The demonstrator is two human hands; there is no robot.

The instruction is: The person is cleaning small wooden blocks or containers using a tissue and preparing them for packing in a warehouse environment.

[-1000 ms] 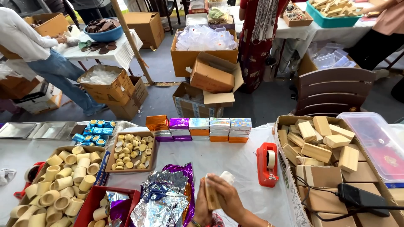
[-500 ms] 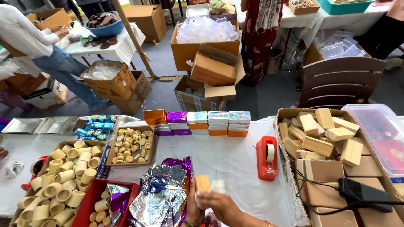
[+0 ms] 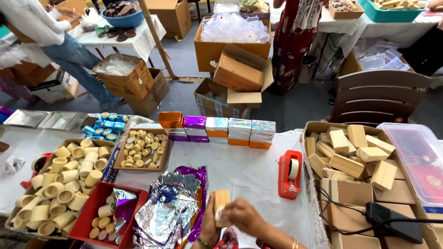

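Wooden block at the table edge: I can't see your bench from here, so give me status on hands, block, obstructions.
Left hand and right hand both grip the wooden block, upright. White scrap against its lower face. Foil sheets with scissors lie left; red tape dispenser right.

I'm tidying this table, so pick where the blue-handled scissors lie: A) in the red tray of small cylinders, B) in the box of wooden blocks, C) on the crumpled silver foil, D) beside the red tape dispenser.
C: the scissors lie on the crumpled silver foil, to the left of the hands holding a wooden block and well away from the red tape dispenser.
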